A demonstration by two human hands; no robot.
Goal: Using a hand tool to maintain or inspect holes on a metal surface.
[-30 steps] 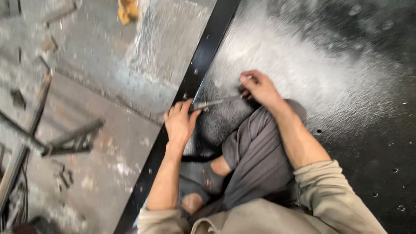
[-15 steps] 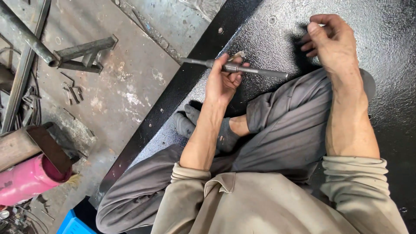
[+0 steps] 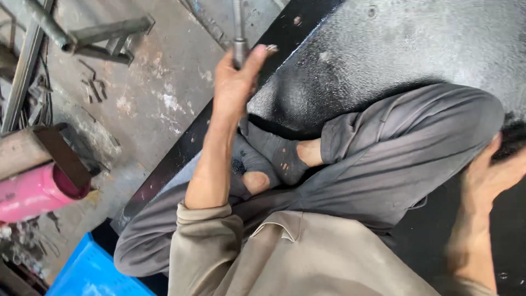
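The left hand [image 3: 233,82] is closing its grip around a slim metal rod [image 3: 238,33], fingers wrapped about the lower end and the thumb pointing up beside it. The rod's long axis is running almost straight up the frame, away from the person, its far end passing out of the top edge. It is hanging over the black border of a large dark steel sheet [image 3: 394,49] on which the person is sitting cross-legged, one socked foot [image 3: 276,156] lying just below the wrist. The rod is therefore sitting wholly in the left hand, and the left arm is by far the nearer one to it.

The right hand [image 3: 487,175] is resting well apart, at the frame's right edge beside the bent knee, blurred; I cannot tell whether its grip is open or closed, and nothing is showing in it. Off the sheet, on the concrete floor [image 3: 153,93], a pink cylinder [image 3: 33,192], steel bars [image 3: 82,35] and a blue crate [image 3: 90,271] are lying.
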